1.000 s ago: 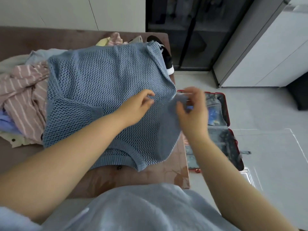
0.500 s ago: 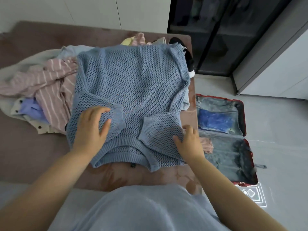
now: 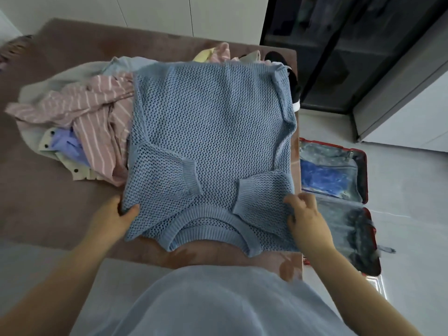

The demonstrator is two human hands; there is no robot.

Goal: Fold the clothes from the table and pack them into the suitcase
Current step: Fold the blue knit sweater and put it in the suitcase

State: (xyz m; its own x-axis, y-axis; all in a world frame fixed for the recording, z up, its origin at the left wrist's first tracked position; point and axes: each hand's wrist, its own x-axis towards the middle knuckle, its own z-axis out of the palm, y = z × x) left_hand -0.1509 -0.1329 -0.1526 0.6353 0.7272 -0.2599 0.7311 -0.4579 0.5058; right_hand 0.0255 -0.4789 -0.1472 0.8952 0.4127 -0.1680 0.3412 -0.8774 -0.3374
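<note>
Blue mesh sweater [image 3: 211, 132] is laid flat on the desk [image 3: 48, 202], sleeves folded in, collar nearest the person. The near left corner is gripped by the left hand [image 3: 116, 214]; the near right edge is pinched by the right hand [image 3: 305, 214]. Striped clothes [image 3: 97, 122] are piled alongside. An open suitcase [image 3: 364, 170] is seen on the floor, right.

The sweater [image 3: 211, 132] held between the left hand [image 3: 114, 214] and the right hand [image 3: 308, 219] is open-mesh knit, matt and rough, with tighter ribbed bands at cuffs and neck. Beyond the left hand, the striped shirt [image 3: 97, 110] is thin, smooth, creased cloth. The table [image 3: 48, 190] looks matt and velvety. Outside the right hand, the suitcase [image 3: 364, 170] has a hard red rim and faintly shiny lining. The floor [image 3: 412, 190] is glossy.
</note>
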